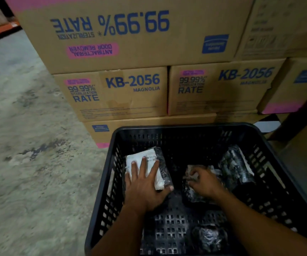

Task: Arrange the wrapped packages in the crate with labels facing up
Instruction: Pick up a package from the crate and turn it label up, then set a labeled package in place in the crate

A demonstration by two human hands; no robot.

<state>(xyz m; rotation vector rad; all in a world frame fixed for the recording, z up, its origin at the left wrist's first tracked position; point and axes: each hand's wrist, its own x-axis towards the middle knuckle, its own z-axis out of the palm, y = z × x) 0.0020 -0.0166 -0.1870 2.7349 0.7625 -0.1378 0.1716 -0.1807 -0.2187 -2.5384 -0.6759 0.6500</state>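
Nearest, a small dark bubble-wrapped package (209, 237) is lying loose in the black slotted plastic crate (112, 182) while the left hand (145, 187), fingers spread, is pressing a white-labelled package (147, 167) flat and the right hand (204, 182) is gripping a crumpled package (191, 194), probably needing its label turned upward next.

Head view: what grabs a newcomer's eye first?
Probably the stacked cardboard boxes across the top, with big blue "KB-2056" and "99.99% RATE" print, the top one upside down. Below them, the black crate fills the lower right. Inside, the left hand lies flat on the white-labelled package while the right hand grips a dark wrapped package.
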